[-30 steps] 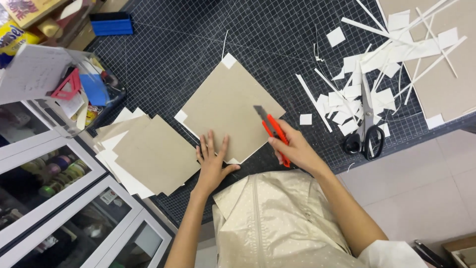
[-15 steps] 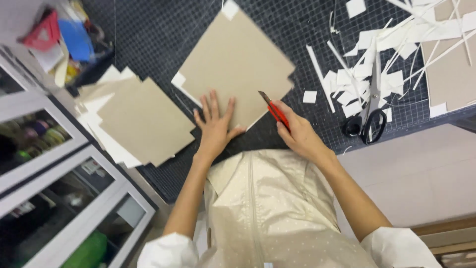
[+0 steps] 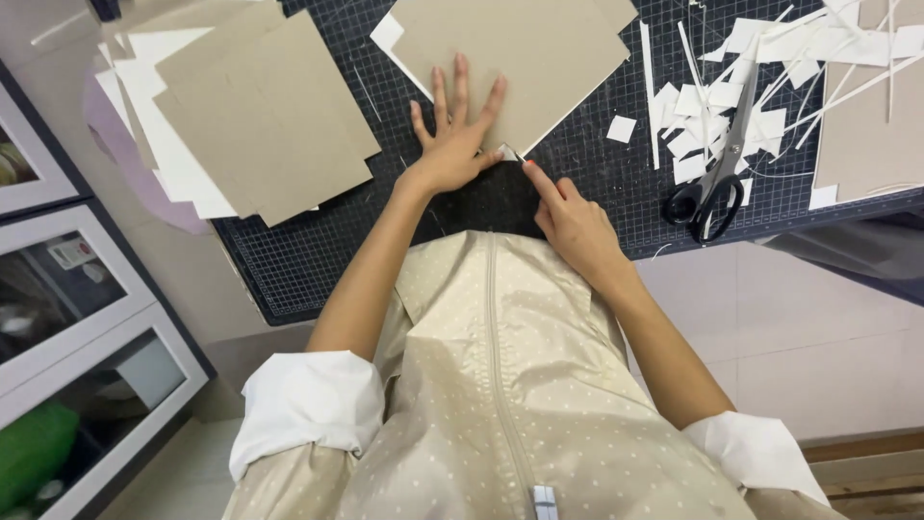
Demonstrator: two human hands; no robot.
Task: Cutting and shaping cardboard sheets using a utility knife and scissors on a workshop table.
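A grey-brown cardboard sheet [image 3: 525,48] lies on the dark gridded cutting mat [image 3: 318,250]. My left hand [image 3: 452,135] presses flat on the sheet's near corner, fingers spread. My right hand [image 3: 568,217] grips a red utility knife [image 3: 525,164], mostly hidden in the fist, with its tip at the sheet's near edge beside my left thumb. A small white corner of paper shows at the blade tip.
A stack of cardboard and white sheets [image 3: 260,116] lies on the mat's left part. Black-handled scissors [image 3: 717,173] rest among several white paper offcuts [image 3: 770,58] at right. Another cardboard piece [image 3: 866,135] sits far right. Glass-front cabinets [image 3: 67,289] stand at left.
The knife has slid down the sheet's right edge to its near corner. My left hand stays pressed on the sheet. The camera has moved closer and tilted down.
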